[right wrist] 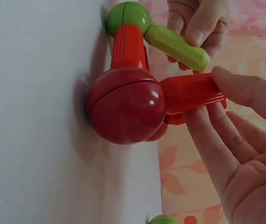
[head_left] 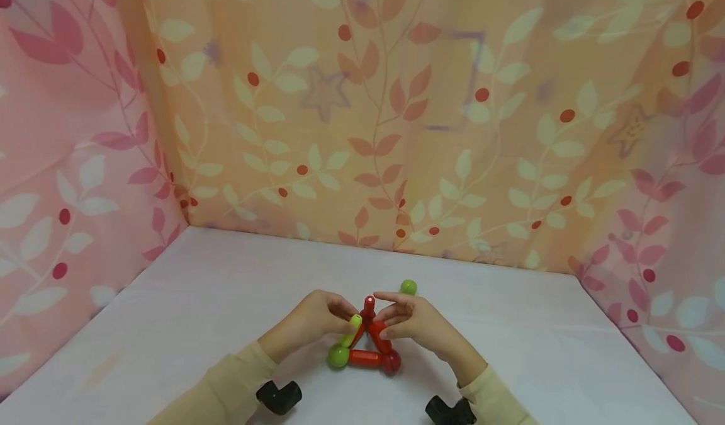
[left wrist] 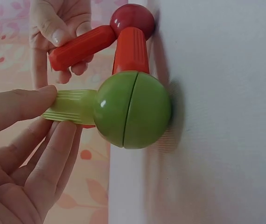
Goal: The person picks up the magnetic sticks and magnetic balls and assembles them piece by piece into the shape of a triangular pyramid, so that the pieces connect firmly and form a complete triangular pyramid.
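A triangle of toy rods and balls lies on the white table, with a green ball [left wrist: 133, 109] at its left corner and a dark red ball [right wrist: 126, 106] at its right corner. Between them runs a red rod [head_left: 365, 357]. My left hand [head_left: 325, 315] pinches a yellow-green rod [left wrist: 72, 107] that rises from the green ball. My right hand [head_left: 416, 318] pinches a red rod [right wrist: 189, 93] rising from the dark red ball. Another red rod [head_left: 369, 305] stands up at the far corner, between both hands. The joint beneath it is partly hidden.
A loose green ball [head_left: 408, 285] sits on the table [head_left: 255, 267] behind my right hand. Black angled pieces [head_left: 279, 397] show beside both wrists. Patterned curtains [head_left: 368, 129] enclose the back and sides.
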Available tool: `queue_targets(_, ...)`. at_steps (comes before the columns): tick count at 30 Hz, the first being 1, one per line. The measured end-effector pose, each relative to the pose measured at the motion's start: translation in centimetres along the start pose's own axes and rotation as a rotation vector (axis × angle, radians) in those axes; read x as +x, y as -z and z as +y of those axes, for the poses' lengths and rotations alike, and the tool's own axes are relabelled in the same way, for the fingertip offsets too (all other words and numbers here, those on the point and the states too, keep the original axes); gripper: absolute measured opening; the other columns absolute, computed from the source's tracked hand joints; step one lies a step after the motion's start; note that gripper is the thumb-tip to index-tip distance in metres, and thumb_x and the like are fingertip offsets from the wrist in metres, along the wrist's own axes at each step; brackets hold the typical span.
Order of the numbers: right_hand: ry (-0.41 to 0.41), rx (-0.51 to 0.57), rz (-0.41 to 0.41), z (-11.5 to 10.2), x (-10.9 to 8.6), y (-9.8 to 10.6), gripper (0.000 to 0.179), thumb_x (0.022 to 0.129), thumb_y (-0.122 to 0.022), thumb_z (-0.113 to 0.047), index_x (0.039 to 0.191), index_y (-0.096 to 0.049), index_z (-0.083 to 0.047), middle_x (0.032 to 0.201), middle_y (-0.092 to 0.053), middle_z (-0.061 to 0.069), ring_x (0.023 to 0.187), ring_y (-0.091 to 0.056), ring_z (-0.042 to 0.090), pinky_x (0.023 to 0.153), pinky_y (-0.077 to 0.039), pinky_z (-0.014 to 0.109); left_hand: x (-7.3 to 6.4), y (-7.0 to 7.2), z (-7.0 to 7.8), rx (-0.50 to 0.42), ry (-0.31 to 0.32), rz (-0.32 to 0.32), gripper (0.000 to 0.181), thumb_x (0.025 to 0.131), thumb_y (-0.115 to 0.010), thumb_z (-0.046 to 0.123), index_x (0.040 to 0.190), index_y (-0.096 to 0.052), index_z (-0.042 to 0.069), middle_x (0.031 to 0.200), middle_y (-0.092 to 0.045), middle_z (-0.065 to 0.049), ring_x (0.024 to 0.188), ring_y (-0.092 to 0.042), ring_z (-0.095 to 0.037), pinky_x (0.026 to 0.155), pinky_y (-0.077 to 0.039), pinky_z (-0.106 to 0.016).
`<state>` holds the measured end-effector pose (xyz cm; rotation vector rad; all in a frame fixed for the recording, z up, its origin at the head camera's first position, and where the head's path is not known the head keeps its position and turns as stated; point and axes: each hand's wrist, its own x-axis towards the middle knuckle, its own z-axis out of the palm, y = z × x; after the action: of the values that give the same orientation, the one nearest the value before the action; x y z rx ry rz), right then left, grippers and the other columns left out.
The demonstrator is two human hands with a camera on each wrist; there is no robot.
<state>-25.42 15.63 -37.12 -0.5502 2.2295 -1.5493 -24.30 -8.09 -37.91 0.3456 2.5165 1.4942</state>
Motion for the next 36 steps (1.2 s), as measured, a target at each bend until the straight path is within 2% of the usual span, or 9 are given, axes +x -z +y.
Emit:
queue_targets(5, 0.017, 0.01, -0.004, 0.1, -0.06, 0.11, 0.06, 0.086, -0.072, -0.004, 0.143, -0.053, -0.007, 0.112, -0.071, 0.016, 0.1, -0.069, 0.02, 0.086, -0.059, 0.034, 0.34, -0.27, -0.1, 0.009, -0.009, 0.01, 0.021, 0.079, -0.081, 0.013, 0.1, -0.077, 0.01, 0.09, -0.074, 0.002, 0.085, -0.063, -0.012, 0.079, -0.051, -0.029)
queue_targets(12, 0.02, -0.02, 0.029, 0.1, 0.06, 0.02, 0.056, 0.086, -0.074, -0.008, 0.139, -0.056, -0.007, 0.111, -0.072, 0.014, 0.101, -0.069, 0.019, 0.086, -0.059, 0.035, 0.42, -0.33, -0.07, -0.032, -0.032, 0.022, 0.038, 0.08, -0.08, 0.01, 0.117, -0.072, 0.005, 0.089, -0.071, 0.0, 0.083, -0.063, -0.012, 0.074, -0.052, -0.026)
queue_targets(21, 0.025, -0.033, 0.024, 0.47, -0.2, -0.14, 0.053, 0.085, -0.074, -0.008, 0.136, -0.059, -0.006, 0.112, -0.071, 0.013, 0.1, -0.068, 0.019, 0.083, -0.058, 0.033, 0.29, -0.39, -0.41, -0.016, -0.073, 0.02, 0.036, 0.08, -0.08, 0.008, 0.116, -0.072, 0.005, 0.089, -0.072, -0.001, 0.083, -0.063, -0.011, 0.075, -0.052, -0.025)
queue_targets(28, 0.051, -0.033, 0.026, 0.65, -0.35, -0.54, 0.049, 0.086, -0.073, -0.007, 0.133, -0.061, -0.004, 0.112, -0.071, 0.015, 0.1, -0.068, 0.019, 0.08, -0.058, 0.029, 0.15, -0.49, -0.4, -0.017, -0.068, 0.004, 0.035, 0.082, -0.079, 0.01, 0.116, -0.074, 0.014, 0.092, -0.071, 0.001, 0.087, -0.063, -0.013, 0.08, -0.055, -0.03)
queue_targets(36, 0.061, -0.06, 0.043, 0.65, -0.18, -0.55, 0.045, 0.085, -0.074, -0.006, 0.129, -0.063, -0.003, 0.111, -0.072, 0.015, 0.101, -0.068, 0.02, 0.081, -0.057, 0.03, 0.21, -0.27, -0.38, 0.011, -0.146, -0.022, 0.037, 0.082, -0.078, 0.008, 0.118, -0.072, 0.012, 0.092, -0.072, 0.0, 0.088, -0.065, -0.012, 0.08, -0.054, -0.028)
